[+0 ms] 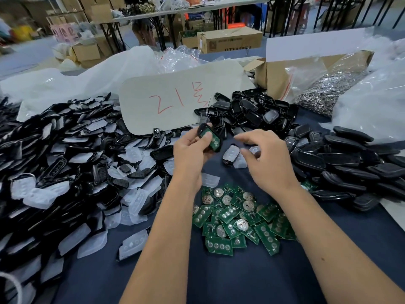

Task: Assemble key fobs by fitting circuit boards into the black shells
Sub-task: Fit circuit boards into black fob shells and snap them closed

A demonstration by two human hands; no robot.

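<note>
Left hand [190, 150] grips black shell [206, 130] (green circuit board [213, 142] inside); right hand [266, 160] seemingly empty, fingers loosely curled

A heap of circuit boards [238, 218] lies near, in the middle of the table [328, 260]. Shells with pads [65, 172] spread over the left side; another pile of shells [350, 163] sits right. Farther off — a card [175, 99], with a box [274, 77] and a bag of rings [324, 93] to its right.
</note>
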